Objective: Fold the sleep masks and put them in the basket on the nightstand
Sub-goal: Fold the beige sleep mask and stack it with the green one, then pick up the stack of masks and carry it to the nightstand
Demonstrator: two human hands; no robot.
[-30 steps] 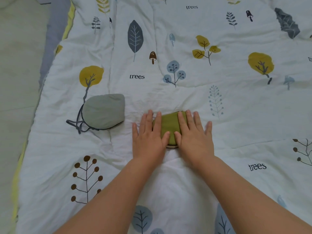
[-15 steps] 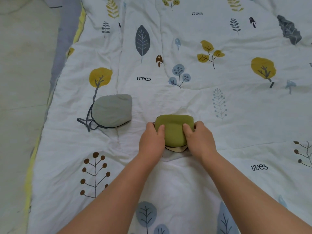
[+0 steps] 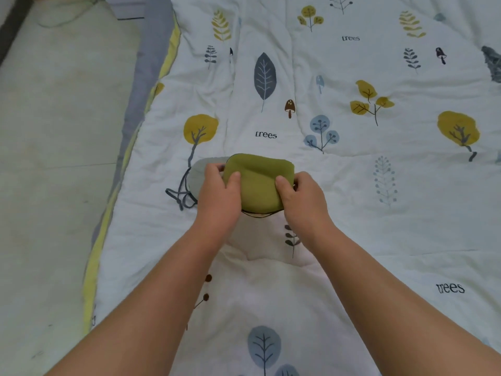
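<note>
Lifting since before, both hands (image 3: 219,194) carry green mask (image 3: 259,185) leftward.

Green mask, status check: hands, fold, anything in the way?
Left hand and right hand both grip the folded green mask. Grey mask partly hidden behind left hand. Basket not in view.

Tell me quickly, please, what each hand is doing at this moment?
Left hand: closed on the left edge of the folded green sleep mask.
Right hand: closed on the same mask's right edge.
</note>
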